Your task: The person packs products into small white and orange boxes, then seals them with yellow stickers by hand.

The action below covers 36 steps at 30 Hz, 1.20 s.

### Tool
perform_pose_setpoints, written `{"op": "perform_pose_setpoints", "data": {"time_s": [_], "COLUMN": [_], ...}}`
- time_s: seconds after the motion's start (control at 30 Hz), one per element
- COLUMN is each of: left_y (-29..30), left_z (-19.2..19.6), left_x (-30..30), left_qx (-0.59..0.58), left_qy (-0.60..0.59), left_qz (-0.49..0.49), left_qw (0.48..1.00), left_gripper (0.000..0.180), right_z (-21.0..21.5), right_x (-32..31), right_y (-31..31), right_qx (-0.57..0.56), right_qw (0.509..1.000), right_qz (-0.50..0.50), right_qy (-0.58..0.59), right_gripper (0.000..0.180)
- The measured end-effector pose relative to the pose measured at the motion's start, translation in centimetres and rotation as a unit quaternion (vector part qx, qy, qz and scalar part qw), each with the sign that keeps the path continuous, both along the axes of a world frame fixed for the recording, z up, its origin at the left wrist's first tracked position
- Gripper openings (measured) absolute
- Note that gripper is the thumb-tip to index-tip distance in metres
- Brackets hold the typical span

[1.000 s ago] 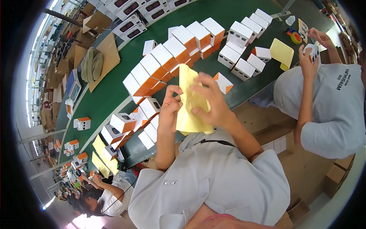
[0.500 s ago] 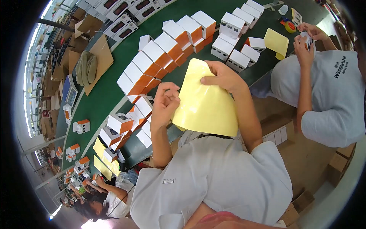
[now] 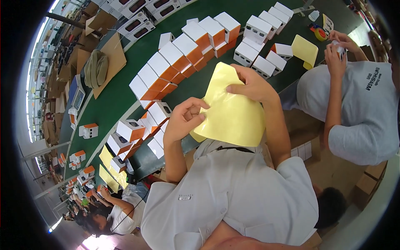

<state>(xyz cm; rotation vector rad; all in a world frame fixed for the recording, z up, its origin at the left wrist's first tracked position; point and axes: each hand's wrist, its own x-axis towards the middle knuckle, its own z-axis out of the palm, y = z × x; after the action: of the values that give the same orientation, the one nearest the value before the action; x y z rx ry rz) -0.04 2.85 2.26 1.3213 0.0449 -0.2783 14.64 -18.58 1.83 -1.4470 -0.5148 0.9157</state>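
The yellow sheet [image 3: 233, 112] was held up above the near edge of the green table [image 3: 121, 89], both hands clamped on it: the left hand [image 3: 185, 121] pinched its left edge, the right hand [image 3: 252, 85] its top. White-and-orange boxes [image 3: 166, 68] stood in rows behind.

— What's different with the yellow sheet [image 3: 233, 112]?
— 1 second ago it stood narrow and folded between the hands; now it's spread wide and flat.
— And the right hand [image 3: 252, 85]?
— Moved to the sheet's top edge; the left hand [image 3: 185, 118] pinches its left edge.
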Motion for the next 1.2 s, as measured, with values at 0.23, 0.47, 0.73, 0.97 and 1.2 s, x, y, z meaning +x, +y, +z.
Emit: {"op": "perform_pose_setpoints", "data": {"time_s": [0.23,0.47,0.73,0.97,1.2], "left_y": [-2.1,-1.9,-2.3,-2.0,-2.2], "left_z": [-0.2,0.3,0.2,1.2,1.9], "left_x": [-0.6,-1.2,-1.3,-1.4,-1.5], "left_qx": [0.011,0.072,0.116,0.184,0.237], "left_qy": [-0.09,-0.042,-0.11,-0.108,-0.083], "left_qz": [0.119,0.054,0.163,0.153,0.143], "left_qw": [0.989,0.995,0.974,0.965,0.957], "left_gripper": [0.032,0.031,0.022,0.021,0.02], "right_z": [0.7,-0.7,-2.9,-3.0,3.4], "right_x": [-1.2,-1.4,-2.2,-3.4,-7.5], "right_y": [-0.6,-0.5,0.3,1.6,1.5], "right_qx": [0.095,0.174,0.201,-0.045,0.047], "right_qw": [0.988,0.968,0.945,0.9,0.852], "right_qz": [-0.084,-0.071,-0.068,-0.261,-0.174], "right_qy": [0.086,0.164,0.248,-0.347,-0.491], "right_gripper": [0.051,0.045,0.047,0.033,0.019]}}
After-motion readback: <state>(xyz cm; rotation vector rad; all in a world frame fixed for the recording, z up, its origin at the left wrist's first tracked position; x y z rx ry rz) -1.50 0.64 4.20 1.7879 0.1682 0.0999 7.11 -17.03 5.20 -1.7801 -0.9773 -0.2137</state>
